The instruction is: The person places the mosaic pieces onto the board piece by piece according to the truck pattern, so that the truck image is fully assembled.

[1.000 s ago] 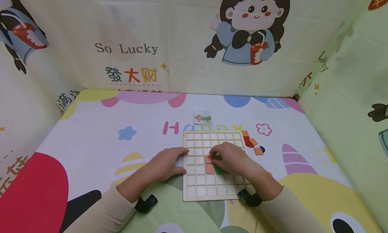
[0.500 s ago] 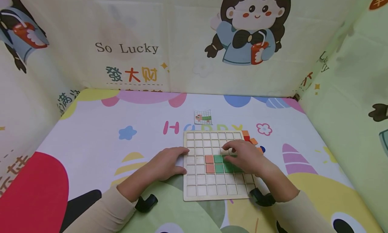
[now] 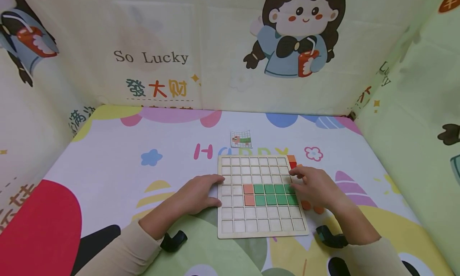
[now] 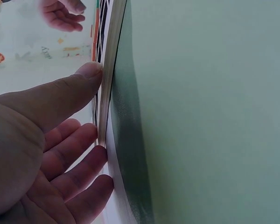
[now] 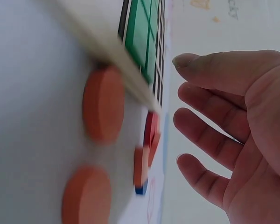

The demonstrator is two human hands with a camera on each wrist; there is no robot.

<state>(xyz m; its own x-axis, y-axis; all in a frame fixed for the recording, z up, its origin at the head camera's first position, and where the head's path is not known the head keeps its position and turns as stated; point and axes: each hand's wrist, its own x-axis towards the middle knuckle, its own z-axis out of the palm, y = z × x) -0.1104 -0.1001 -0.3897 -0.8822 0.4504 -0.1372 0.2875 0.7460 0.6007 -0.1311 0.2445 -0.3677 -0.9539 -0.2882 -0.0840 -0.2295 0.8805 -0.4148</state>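
A square wooden grid board [image 3: 251, 213] lies on the table. Two salmon tiles [image 3: 248, 189] fill cells in its middle rows, and two rows of green tiles [image 3: 270, 199] run from them to the right edge. My left hand [image 3: 199, 194] rests against the board's left edge, thumb and fingertips touching the side, as the left wrist view also shows. Over the right edge hovers my right hand [image 3: 318, 188], its fingers loosely spread and holding nothing; in the right wrist view its thumb [image 5: 210, 69] and fingers stand apart above the loose pieces.
Orange round pieces [image 5: 104, 103] lie beside the board's right edge. Farther back are an orange square [image 3: 291, 158], a red piece [image 3: 292, 164] and a blue piece [image 5: 141, 189]. Behind the board lies a small pattern card [image 3: 241, 139]. Printed cloth walls [image 3: 215, 48] surround the table.
My right hand has moved right from the salmon tiles, across the green rows to the board's right edge, uncovering the green tiles. The left hand has stayed at the left edge.
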